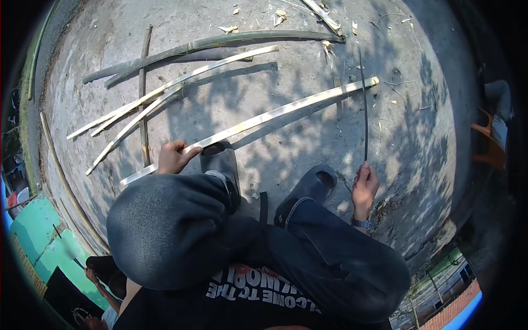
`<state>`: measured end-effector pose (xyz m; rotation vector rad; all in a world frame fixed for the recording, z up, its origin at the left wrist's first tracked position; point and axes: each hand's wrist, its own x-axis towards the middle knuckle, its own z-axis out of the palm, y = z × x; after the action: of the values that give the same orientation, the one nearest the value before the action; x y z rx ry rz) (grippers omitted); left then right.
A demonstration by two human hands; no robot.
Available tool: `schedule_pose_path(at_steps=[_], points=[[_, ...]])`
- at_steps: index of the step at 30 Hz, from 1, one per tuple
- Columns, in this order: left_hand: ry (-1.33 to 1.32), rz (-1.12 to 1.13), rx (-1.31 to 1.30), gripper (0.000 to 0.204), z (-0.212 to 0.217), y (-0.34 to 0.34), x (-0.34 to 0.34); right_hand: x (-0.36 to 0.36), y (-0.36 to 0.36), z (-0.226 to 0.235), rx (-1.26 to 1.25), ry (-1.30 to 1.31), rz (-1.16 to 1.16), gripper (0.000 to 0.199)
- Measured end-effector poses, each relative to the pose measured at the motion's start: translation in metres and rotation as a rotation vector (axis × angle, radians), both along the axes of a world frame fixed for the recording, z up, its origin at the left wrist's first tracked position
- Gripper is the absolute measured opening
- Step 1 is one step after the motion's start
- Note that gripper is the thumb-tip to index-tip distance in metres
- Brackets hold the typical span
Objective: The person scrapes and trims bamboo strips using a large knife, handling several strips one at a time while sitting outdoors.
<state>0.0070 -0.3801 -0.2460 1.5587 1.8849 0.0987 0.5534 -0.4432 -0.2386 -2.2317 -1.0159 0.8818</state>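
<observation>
My left hand (176, 157) grips a long pale split bamboo strip (286, 108) near its lower left end, beside my left knee. The strip slants up to the right over the ground, its far end close to the dark tool. In my right hand (365, 188), fingers closed, is the end of a long, thin dark blade (364, 110), seen almost edge-on and pointing away from me. The blade crosses the strip near its far end; whether they touch I cannot tell. My right wrist wears a metal watch (361, 223).
Several more split bamboo strips (181, 81) rest across a pole (142, 99) at the left. Behind them lie dark bamboo lengths (247, 36). Wood scraps (328, 47) litter the concrete. Another person's hand (91, 275) shows at lower left, an orange chair (488, 140) at far right.
</observation>
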Motion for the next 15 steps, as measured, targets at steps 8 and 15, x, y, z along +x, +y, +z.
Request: schedule_pose_path(at_steps=[8,15], points=[[-0.033,-0.128,0.092,0.052,-0.029,0.041,0.034,0.013,0.017,0.027,0.333,-0.095,-0.165,0.060],[-0.076,-0.157,0.057,0.054,-0.003,0.055,0.013,0.129,0.009,-0.045,-0.013,-0.555,0.084,0.061]])
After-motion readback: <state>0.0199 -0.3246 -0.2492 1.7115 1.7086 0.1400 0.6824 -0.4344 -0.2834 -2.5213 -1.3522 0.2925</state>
